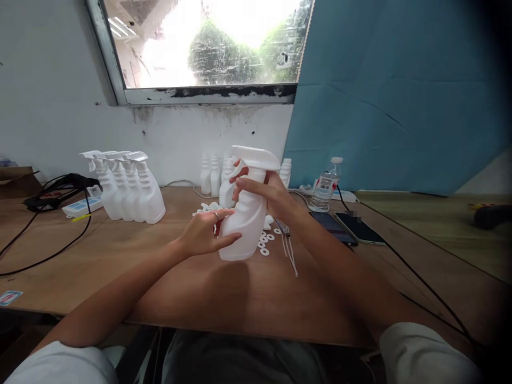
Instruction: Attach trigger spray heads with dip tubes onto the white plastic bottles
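A white spray bottle [246,218] with its trigger head on hangs slightly tilted above the table, held between both hands. My left hand [204,232] grips its lower body from the left, thumb across the front; a ring is on one finger. My right hand [272,194] wraps the neck just under the spray head from the right. Several white washers [264,244] lie on the table behind the bottle. Beside them are thin white tubes [292,256]. A heap of small white parts [210,207] lies behind my left hand.
Several bottles with spray heads [130,192] stand at the left. Bottles without heads [206,176] stand by the wall. A water bottle [326,186], two phones [360,228], a power strip [83,205] and black cables [60,186] are on the wooden table [120,256].
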`<state>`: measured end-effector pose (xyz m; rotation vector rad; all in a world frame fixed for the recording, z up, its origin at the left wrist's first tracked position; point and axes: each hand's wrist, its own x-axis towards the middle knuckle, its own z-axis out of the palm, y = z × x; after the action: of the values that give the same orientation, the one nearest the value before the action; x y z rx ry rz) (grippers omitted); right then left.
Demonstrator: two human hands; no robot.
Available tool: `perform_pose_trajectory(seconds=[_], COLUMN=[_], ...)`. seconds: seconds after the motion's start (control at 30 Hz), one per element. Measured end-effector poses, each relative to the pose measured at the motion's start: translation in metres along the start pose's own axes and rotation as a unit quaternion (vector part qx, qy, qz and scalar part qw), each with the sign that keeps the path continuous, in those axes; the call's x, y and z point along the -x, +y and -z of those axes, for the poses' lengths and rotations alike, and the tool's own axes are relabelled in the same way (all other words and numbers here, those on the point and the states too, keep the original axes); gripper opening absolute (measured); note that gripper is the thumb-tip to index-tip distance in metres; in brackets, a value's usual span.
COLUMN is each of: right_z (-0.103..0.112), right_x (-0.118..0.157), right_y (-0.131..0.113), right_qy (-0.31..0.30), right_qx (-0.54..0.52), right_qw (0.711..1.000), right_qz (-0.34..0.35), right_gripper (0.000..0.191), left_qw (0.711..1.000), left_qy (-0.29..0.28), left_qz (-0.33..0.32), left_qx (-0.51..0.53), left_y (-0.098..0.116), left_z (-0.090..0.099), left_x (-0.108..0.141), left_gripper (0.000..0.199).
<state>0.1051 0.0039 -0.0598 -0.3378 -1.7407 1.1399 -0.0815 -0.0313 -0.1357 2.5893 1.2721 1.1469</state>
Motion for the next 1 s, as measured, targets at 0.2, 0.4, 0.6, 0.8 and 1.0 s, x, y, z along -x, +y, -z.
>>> perform_pose_trajectory(seconds=[0.2,0.4,0.6,0.8,1.0], right_z=[0.004,0.002,0.000,0.000,0.024], right_x=[-0.004,-0.002,-0.003,-0.003,-0.005], right_y=[0.009,0.018,0.021,0.020,0.010], right_qy=[-0.052,-0.099,-0.141,-0.138,-0.089], right_qx=[-0.078,-0.116,-0.125,-0.071,0.019], right_qw=[0.996,0.987,0.978,0.986,0.996], right_qz=[-0.013,-0.043,-0.088,-0.064,-0.009], right_gripper=[0.029,0.027,0.030,0.033,0.055], left_qw=[0.997,0.997,0.996,0.997,0.980], left_qy=[-0.011,-0.028,-0.053,-0.023,0.124], left_qz=[-0.030,-0.033,-0.039,-0.075,-0.066], left_qx=[0.067,0.067,0.063,0.022,-0.143], left_y=[-0.014,-0.020,-0.019,-0.030,-0.065], left_z=[-0.009,-0.013,-0.014,-0.016,0.020], left_x=[0.006,0.010,0.012,0.014,0.008], left_gripper=[0.050,0.048,0.040,0.044,0.045])
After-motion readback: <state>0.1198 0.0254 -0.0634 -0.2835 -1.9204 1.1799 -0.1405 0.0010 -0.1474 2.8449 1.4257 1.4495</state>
